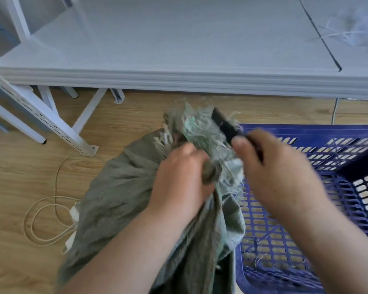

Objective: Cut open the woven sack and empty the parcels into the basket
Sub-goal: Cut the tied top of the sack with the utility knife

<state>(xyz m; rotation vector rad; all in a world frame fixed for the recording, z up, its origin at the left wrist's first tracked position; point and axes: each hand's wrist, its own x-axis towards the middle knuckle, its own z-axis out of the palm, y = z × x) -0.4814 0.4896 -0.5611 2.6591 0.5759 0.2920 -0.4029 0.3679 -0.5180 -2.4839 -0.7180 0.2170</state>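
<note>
Woven sack [119,198], grey-green, stands on the wooden floor [19,170] directly under both hands, its gathered neck bunched upward and badly frayed, loose strands sticking out at the top. Left hand [179,179] closed tight around the bunched neck, fingers wrapped into the fabric. Right hand [272,170] closed around a dark-handled cutting tool [225,126]; the dark end sticks out beyond the thumb and lies against the frayed top of the sack, just above the left hand. Blade itself blurred; cannot tell whether it is in the weave. Blue basket [306,209], slotted plastic, sits under and to the right of the right hand, its near wall touching the sack's side. A few stray fibres lie inside it. Pale cord [45,211] loops on the floor left of the left arm. White table [179,49] beyond both hands.
</note>
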